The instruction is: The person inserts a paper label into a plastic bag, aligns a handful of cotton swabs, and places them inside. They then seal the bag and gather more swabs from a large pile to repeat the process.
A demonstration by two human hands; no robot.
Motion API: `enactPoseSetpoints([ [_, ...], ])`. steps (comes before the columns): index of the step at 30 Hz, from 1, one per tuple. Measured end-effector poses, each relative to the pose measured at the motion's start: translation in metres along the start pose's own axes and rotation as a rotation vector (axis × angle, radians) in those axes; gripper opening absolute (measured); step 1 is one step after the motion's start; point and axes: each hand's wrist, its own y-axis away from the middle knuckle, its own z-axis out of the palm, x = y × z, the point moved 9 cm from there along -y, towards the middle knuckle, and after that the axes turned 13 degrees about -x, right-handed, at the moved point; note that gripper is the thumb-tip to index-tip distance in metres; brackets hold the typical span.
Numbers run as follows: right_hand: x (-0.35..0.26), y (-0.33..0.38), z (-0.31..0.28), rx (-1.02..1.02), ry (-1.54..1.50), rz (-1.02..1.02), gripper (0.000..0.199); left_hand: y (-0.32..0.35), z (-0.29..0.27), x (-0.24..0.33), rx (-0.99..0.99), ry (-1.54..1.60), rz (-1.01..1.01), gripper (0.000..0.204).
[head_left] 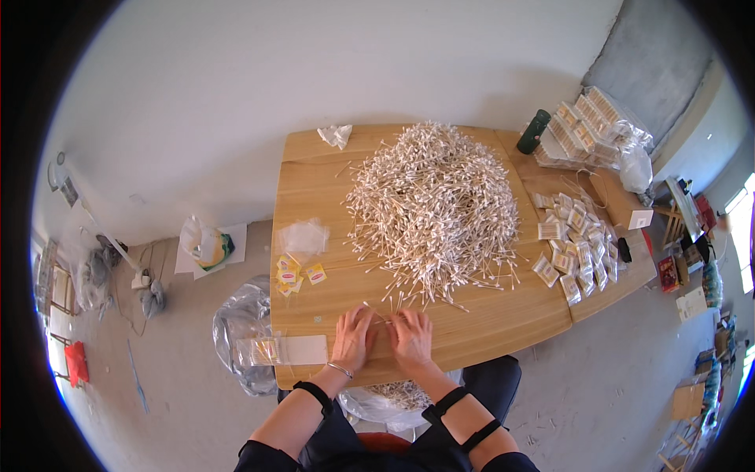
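My left hand [354, 337] and my right hand [411, 337] are side by side at the near edge of the wooden table [487, 334]. The fingers of both are curled in, and a few cotton swabs [384, 318] show at and between the fingertips. How many each hand holds is hidden. Just beyond my fingers spreads a large heap of loose cotton swabs [432, 208], with stray ones around its near side. Left of my left hand lie a white card [305, 350] and a clear packet of swabs [263, 351] at the table's edge.
Yellow-and-white labels [289, 272] and clear bags [305, 237] lie on the table's left. Filled swab packets [578, 244] are piled at right, below a dark green bottle [534, 131] and stacked packs [590, 130]. Under the table's near edge, a plastic bag [370, 405] holds more swabs.
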Motion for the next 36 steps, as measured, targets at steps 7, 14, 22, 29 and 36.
enactPoseSetpoints([
  [7,0.060,0.000,-0.030,0.188,-0.014,0.147,0.022,-0.022,0.003,0.005,0.009,-0.073,-0.093,0.049],
  [14,0.047,-0.004,-0.037,0.179,-0.003,0.220,0.027,-0.053,0.005,-0.002,0.066,-0.058,-0.113,0.041],
  [22,0.064,0.002,-0.030,0.211,-0.037,0.266,0.024,-0.085,0.011,-0.020,0.085,0.139,-0.130,0.012],
  [29,0.058,0.003,-0.036,0.253,0.067,0.229,0.015,-0.025,-0.006,-0.027,0.058,0.076,-0.044,0.008],
  [36,0.047,0.000,-0.027,0.181,0.119,0.200,0.022,0.016,-0.025,-0.013,0.080,-0.017,0.004,0.032],
])
